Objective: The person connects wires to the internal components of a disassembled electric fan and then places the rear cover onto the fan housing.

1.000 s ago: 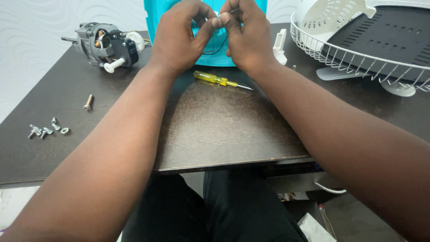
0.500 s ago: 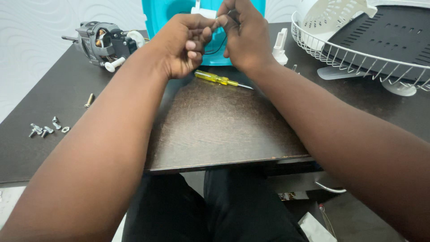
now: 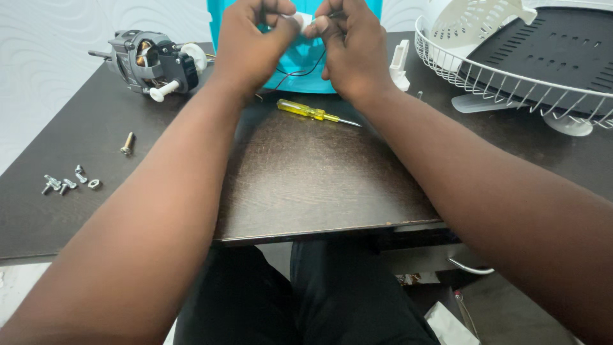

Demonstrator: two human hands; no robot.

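We have both hands up at the far edge of the bench (image 3: 306, 191), the left hand (image 3: 252, 41) and the right hand (image 3: 348, 48) meeting fingertip to fingertip on a small white part (image 3: 305, 20) right in front of the teal housing (image 3: 297, 64). Each grip is closed tight around that piece, thumbs and forefingers pinching from either side, and thin dark wires (image 3: 300, 71) loop down from it. To do this well, we judge it best to keep the pinch close to the part, leave slack in the wires, and keep the wrists steady above the housing. The yellow screwdriver (image 3: 313, 113) lies just below the hands, near enough to reach. The grey motor (image 3: 150, 61) sits off left, a brass-coloured bolt (image 3: 127, 144) and small silver screws (image 3: 67, 184) well apart from it, the white wire guard (image 3: 511, 80) right. The part itself is mostly hidden by fingers; we cannot tell its shape, and the housing's top is cut off.
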